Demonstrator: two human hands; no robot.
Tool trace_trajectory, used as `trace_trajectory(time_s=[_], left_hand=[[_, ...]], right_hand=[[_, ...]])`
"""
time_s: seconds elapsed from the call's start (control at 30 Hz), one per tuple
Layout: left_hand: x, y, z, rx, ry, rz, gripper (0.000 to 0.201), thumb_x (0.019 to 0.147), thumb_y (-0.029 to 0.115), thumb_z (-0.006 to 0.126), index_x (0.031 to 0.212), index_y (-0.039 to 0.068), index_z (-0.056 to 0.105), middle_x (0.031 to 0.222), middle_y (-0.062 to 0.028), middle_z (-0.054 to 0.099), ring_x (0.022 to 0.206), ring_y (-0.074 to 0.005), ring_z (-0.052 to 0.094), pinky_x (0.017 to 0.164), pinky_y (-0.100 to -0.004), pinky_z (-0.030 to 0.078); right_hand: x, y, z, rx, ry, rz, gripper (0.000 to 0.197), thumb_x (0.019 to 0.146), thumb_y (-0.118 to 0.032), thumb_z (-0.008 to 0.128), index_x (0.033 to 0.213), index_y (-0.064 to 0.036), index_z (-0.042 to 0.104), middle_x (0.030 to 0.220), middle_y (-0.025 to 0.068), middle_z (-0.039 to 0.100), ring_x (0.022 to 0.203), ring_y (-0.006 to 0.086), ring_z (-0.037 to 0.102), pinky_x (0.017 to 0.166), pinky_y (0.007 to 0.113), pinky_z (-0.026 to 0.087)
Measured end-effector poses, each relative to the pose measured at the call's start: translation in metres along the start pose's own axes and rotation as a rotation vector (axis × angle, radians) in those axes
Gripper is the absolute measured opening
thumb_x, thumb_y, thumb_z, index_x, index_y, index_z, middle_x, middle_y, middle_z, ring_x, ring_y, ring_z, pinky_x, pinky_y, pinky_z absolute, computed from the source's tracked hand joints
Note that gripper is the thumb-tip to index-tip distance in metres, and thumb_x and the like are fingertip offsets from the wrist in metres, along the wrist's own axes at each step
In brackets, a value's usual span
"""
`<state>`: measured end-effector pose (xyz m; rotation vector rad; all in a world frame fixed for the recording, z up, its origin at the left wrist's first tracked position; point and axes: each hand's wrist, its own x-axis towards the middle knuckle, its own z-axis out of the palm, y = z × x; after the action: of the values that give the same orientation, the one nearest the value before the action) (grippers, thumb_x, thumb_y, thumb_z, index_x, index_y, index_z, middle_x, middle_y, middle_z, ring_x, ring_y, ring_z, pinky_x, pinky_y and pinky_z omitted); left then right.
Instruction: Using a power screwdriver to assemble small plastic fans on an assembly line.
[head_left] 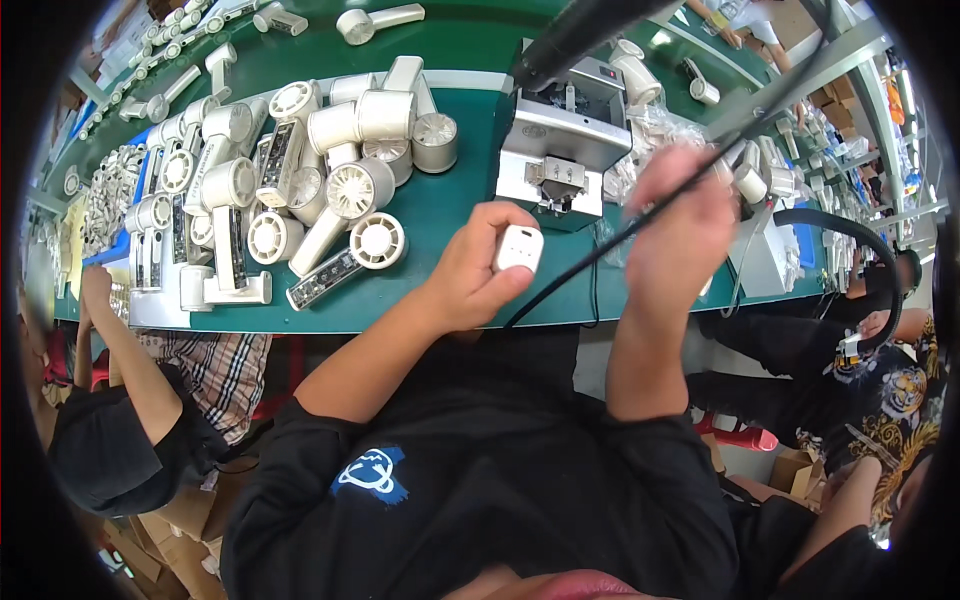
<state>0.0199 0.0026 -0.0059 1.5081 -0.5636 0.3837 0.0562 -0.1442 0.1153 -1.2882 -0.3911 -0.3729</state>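
My left hand [470, 275] is closed round a white plastic piece [520, 250] in front of the machine. Its rounded end, with a dark slot and small marks, faces up; the fingers hide the rest, and I cannot tell whether it is part of a fan. My right hand [680, 215] is raised on the other side, beyond a black cable [640, 222]. Motion smears its fingers, so their grip does not show. Between and beyond the hands stands a grey and black bench machine [560, 130] with a metal fixture [557, 178] on its front.
White handheld fans [358, 190] lie heaped on the green table [465, 215] at the left, some with open handles. Clear plastic bags [655, 130] and more fans [750, 180] are at the right. A black pole [590, 40] slants overhead. Co-workers sit on both sides.
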Motion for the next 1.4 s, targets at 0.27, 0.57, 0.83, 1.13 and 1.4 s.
trace_trajectory(time_s=[0.27, 0.57, 0.83, 1.13, 1.4], left_hand=[[0.002, 0.012, 0.000, 0.186, 0.083, 0.037, 0.051, 0.083, 0.039, 0.056, 0.114, 0.001, 0.043, 0.081, -0.0085, 0.051, 0.071, -0.0190, 0.050, 0.063, -0.0285, 0.041], [0.003, 0.008, 0.003, 0.200, 0.087, 0.007, 0.054, 0.077, 0.039, 0.063, 0.112, 0.002, 0.045, 0.085, -0.0101, 0.053, 0.073, -0.0226, 0.053, 0.066, -0.0299, 0.043], [0.001, 0.011, 0.005, 0.248, 0.098, -0.045, 0.050, 0.076, 0.032, 0.063, 0.113, 0.003, 0.046, 0.093, -0.0125, 0.055, 0.077, -0.0258, 0.055, 0.068, -0.0323, 0.045], [0.005, 0.010, 0.004, 0.342, 0.074, 0.046, 0.049, 0.074, 0.028, 0.064, 0.113, 0.004, 0.046, 0.094, -0.0143, 0.055, 0.079, -0.0310, 0.055, 0.069, -0.0347, 0.045], [0.004, 0.008, 0.002, 0.340, 0.070, 0.059, 0.055, 0.076, 0.037, 0.064, 0.114, 0.004, 0.045, 0.096, -0.0145, 0.055, 0.081, -0.0328, 0.055, 0.071, -0.0364, 0.045]], right_hand=[[0.059, 0.021, 0.042, 0.083, -0.225, 0.030, 0.034, 0.074, -0.005, 0.064, 0.104, 0.0008, 0.049, 0.076, 0.0059, 0.057, 0.069, 0.0131, 0.056, 0.062, 0.026, 0.047], [0.043, 0.058, 0.005, 0.018, -0.106, 0.035, 0.032, 0.074, 0.005, 0.060, 0.103, 0.0029, 0.047, 0.068, 0.0075, 0.053, 0.056, 0.0143, 0.053, 0.049, 0.028, 0.047], [0.032, 0.014, 0.003, 0.310, -0.200, -0.018, 0.035, 0.074, 0.002, 0.061, 0.105, 0.0016, 0.045, 0.069, 0.0060, 0.054, 0.053, 0.0139, 0.053, 0.050, 0.026, 0.046], [0.014, -0.031, 0.025, 0.525, -0.378, 0.008, 0.036, 0.083, -0.009, 0.048, 0.118, -0.0022, 0.040, 0.081, 0.0094, 0.044, 0.067, 0.0187, 0.047, 0.053, 0.031, 0.047], [0.008, -0.035, 0.035, 0.197, -0.380, -0.007, 0.034, 0.083, -0.010, 0.049, 0.116, -0.0069, 0.042, 0.081, 0.0087, 0.044, 0.067, 0.0183, 0.047, 0.055, 0.031, 0.047]])
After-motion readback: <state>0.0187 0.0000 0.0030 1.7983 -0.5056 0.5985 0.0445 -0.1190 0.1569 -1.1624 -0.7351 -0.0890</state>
